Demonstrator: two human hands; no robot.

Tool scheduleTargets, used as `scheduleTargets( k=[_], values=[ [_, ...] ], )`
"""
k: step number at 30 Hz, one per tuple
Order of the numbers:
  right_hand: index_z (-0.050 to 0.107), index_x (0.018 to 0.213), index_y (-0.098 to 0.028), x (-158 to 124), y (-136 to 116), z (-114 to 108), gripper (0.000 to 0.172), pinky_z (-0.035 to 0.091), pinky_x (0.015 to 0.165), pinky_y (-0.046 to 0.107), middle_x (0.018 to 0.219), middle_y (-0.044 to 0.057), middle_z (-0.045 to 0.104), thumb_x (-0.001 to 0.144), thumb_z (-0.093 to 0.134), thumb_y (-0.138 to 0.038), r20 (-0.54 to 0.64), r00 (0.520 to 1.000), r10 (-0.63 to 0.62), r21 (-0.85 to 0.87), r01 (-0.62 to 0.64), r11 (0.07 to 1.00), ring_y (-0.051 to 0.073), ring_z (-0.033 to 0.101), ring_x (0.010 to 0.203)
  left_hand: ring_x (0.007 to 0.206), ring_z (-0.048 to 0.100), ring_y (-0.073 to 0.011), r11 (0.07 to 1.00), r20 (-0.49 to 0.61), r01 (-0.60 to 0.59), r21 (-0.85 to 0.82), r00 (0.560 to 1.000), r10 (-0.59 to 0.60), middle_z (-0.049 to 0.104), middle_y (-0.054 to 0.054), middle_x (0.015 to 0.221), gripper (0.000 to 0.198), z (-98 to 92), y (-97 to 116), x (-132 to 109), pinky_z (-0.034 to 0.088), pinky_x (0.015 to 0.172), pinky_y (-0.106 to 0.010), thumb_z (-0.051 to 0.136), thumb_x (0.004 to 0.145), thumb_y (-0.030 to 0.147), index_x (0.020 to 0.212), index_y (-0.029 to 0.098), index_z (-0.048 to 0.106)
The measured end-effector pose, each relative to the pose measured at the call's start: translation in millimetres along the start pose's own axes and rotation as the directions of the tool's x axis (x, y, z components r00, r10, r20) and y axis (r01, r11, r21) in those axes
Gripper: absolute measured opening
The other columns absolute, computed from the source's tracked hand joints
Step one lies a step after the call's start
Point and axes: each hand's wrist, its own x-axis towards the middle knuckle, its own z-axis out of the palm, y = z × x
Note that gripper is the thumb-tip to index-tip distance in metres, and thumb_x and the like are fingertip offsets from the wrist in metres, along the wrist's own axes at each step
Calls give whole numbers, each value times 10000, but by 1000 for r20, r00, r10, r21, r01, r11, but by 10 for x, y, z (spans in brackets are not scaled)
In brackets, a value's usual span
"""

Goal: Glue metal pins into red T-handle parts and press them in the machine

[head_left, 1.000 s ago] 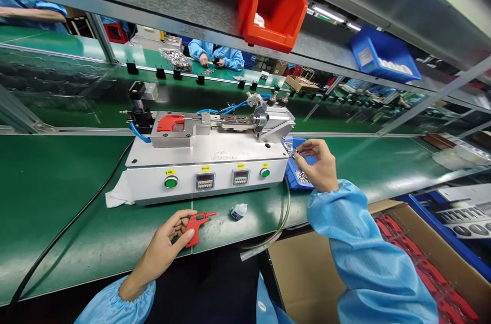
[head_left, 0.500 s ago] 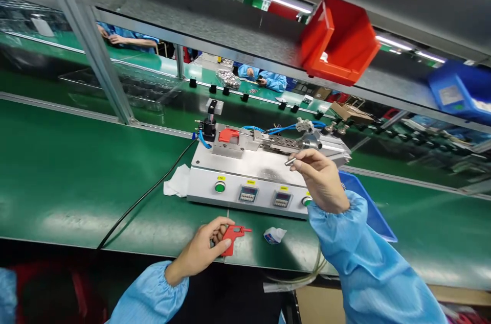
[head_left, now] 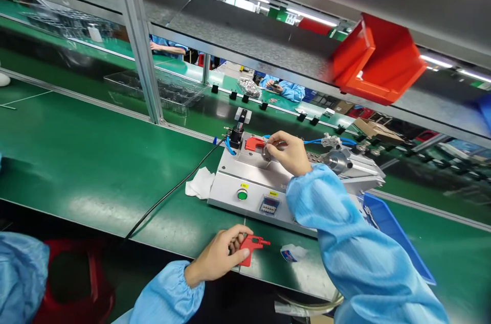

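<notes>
My left hand (head_left: 218,257) is closed on a red pistol-shaped plastic part (head_left: 248,251) with a thin nozzle pointing right, at the front edge of the green bench. Over the bench machine (head_left: 230,173), my right hand (head_left: 292,154) pinches at the metal fixture. The small metal pin seen in those fingers earlier is now hidden by them. Just left of the fingertips, a second red plastic part (head_left: 253,143) sits in the fixture block. A small white bottle or packet with a blue label (head_left: 292,253) lies on the bench, right of my left hand.
A blue tray (head_left: 402,242) stands right of the machine with metal pieces in it. White cloth (head_left: 200,183) and a black cable (head_left: 172,191) lie to its left. A red bin (head_left: 383,63) hangs overhead. Beyond the frame post (head_left: 136,43), co-workers sit at another bench.
My right hand has moved left and away from me, from above the machine's right part to the fixture by the red part. My left hand still grips its red part. The view has shifted.
</notes>
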Motion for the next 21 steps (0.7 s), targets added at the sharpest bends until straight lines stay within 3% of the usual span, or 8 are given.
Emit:
scheduleTargets(
  k=[5, 10, 21],
  values=[
    [654, 769, -225, 35, 22, 5, 47, 563, 830, 362, 804, 29, 717, 797, 616, -227, -48, 998, -51, -93, 46, 995, 210, 682, 813, 685, 510, -120, 1000, 17, -1, -15, 1000, 1, 575, 21, 819, 342, -12, 15, 12, 448, 670, -240, 653, 866, 224, 1202, 183, 697],
    [644, 765, -224, 102, 174, -64, 56, 563, 828, 365, 808, 31, 719, 799, 612, -192, -72, 997, -3, -147, -8, 989, 206, 678, 785, 685, 490, -116, 1000, 37, 1, -23, 999, -1, 551, 27, 817, 345, -24, 37, 24, 444, 665, -234, 644, 854, 218, 1194, 186, 693],
    [679, 793, -230, 82, 284, -91, 82, 517, 771, 357, 813, 51, 731, 799, 603, -201, 14, 998, -56, -314, 57, 948, 223, 645, 787, 684, 504, -123, 1000, 12, -3, 2, 1000, 3, 571, 21, 805, 318, -11, 30, 16, 456, 655, -232, 661, 871, 248, 1182, 188, 693]
  ],
)
